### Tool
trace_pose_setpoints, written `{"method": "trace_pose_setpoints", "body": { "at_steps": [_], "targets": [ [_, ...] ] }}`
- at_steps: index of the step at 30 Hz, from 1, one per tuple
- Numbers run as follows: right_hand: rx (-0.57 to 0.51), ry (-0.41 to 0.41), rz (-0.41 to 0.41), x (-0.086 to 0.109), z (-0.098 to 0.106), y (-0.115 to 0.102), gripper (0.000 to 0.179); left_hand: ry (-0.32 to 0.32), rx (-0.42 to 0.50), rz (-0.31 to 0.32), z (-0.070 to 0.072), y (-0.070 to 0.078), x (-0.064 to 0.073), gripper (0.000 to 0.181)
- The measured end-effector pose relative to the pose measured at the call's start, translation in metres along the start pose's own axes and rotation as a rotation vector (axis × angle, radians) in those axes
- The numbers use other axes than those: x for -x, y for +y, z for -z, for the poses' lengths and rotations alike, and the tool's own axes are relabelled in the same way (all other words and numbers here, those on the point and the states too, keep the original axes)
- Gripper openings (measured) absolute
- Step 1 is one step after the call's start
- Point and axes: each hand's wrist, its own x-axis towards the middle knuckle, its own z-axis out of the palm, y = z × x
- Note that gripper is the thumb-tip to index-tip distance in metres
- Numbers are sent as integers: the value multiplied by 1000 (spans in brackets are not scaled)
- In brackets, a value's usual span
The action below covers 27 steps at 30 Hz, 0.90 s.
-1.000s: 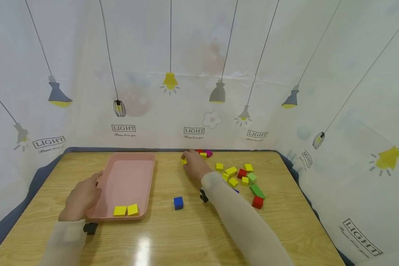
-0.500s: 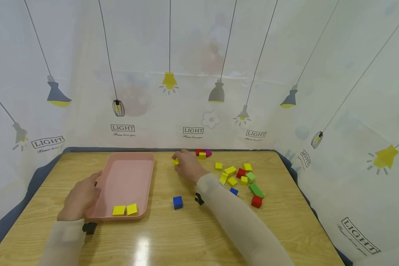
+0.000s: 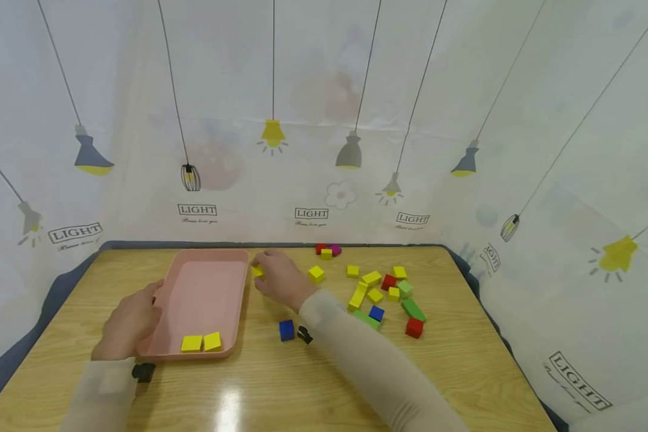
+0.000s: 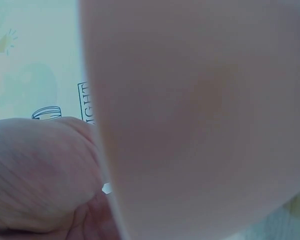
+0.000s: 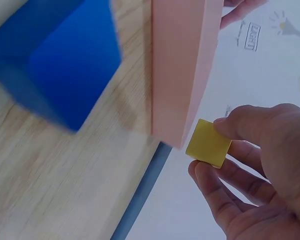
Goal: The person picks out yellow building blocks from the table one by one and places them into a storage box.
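My right hand pinches a yellow block between thumb and fingertips, beside the far right edge of a pink tray. In the right wrist view the block is held in the air, close to the tray's wall. My left hand holds the tray by its left rim; in the left wrist view the tray wall hides most of its fingers. Two yellow blocks lie inside the tray at the near end. Between the tray and my right forearm, a blue cube sits on the table.
Several yellow blocks lie scattered on the right of the table with a red cube, a green block and another blue cube. A small group with a magenta block stands by the back edge. Printed curtains surround the table.
My right hand has moved left with the yellow block, from the back middle toward the tray. A yellow block and a green block behind the hand and arm are now uncovered. The left hand stays put.
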Motion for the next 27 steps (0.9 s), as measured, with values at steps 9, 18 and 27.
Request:
{"method": "trace_pose_setpoints", "body": {
  "at_steps": [9, 18, 27],
  "targets": [
    [30, -46, 70, 0, -8, -39, 38, 2, 3, -6, 0, 1, 4, 69],
    [140, -137, 100, -5, -22, -70, 33, 11, -8, -16, -1, 1, 4, 68],
    [189, -204, 78, -5, -38, -75, 27, 9, -4, -19, -1, 1, 4, 68]
  ]
}}
